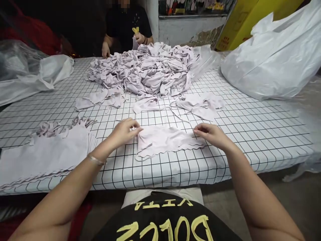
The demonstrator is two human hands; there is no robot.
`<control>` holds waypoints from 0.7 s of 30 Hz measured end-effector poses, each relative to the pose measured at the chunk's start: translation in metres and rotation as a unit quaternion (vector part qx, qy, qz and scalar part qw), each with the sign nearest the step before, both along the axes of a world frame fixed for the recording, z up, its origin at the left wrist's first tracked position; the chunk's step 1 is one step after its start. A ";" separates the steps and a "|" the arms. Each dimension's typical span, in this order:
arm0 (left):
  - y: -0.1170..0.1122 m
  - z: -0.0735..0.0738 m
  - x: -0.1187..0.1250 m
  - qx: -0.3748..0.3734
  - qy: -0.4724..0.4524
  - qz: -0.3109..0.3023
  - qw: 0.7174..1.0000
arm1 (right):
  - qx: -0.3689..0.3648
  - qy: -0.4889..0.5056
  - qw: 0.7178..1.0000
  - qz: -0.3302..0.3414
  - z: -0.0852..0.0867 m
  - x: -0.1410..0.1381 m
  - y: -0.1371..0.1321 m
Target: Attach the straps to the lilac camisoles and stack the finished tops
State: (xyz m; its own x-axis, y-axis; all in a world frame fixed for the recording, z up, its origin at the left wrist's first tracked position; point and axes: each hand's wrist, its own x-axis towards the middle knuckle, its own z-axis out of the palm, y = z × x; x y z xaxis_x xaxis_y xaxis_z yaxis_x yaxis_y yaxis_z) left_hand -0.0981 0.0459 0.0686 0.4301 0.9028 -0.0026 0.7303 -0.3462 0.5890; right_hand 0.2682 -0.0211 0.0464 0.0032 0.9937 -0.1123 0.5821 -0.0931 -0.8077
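Observation:
A pale pink garment piece [165, 140] with a wavy lower edge lies spread on the checked cloth in front of me. At its upper left corner, my left hand [124, 131] pinches the fabric between thumb and fingers. My right hand [213, 135] is closed in a pinch on the right edge of the same piece. To the left of my left arm lies a neat stack of matching garment pieces [50, 155], with bunched straps along its far side. Just beyond my hands are loose crumpled pieces [200, 104].
A large heap of the same fabric [150, 68] covers the table's far middle. Behind it, a person [127, 26] in black holds a yellow-handled tool [135, 30]. A bulky white plastic bag [271, 63] stands at right; clear plastic [30, 70] lies at left. The checked tablecloth [250, 140] drapes over the near edge.

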 end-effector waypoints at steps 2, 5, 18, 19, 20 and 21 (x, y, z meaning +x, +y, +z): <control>0.018 -0.013 0.016 0.012 0.020 -0.030 0.999 | 0.036 -0.024 0.998 0.049 -0.003 -0.017 0.022; 0.037 -0.033 0.038 -0.023 0.061 -0.098 0.993 | 0.054 -0.056 0.983 0.165 -0.009 -0.044 0.055; 0.044 0.036 0.039 -0.292 -0.137 -0.179 0.929 | -0.112 0.180 0.936 0.282 0.023 -0.041 0.088; 0.046 0.048 0.034 -0.278 -0.132 -0.184 0.934 | -0.119 0.150 0.936 0.297 0.031 -0.034 0.088; 0.048 0.060 0.028 -0.260 -0.131 -0.184 0.939 | -0.120 0.120 0.936 0.307 0.039 -0.027 0.088; 0.052 0.071 0.020 -0.240 -0.131 -0.181 0.945 | -0.116 0.097 0.939 0.309 0.047 -0.019 0.088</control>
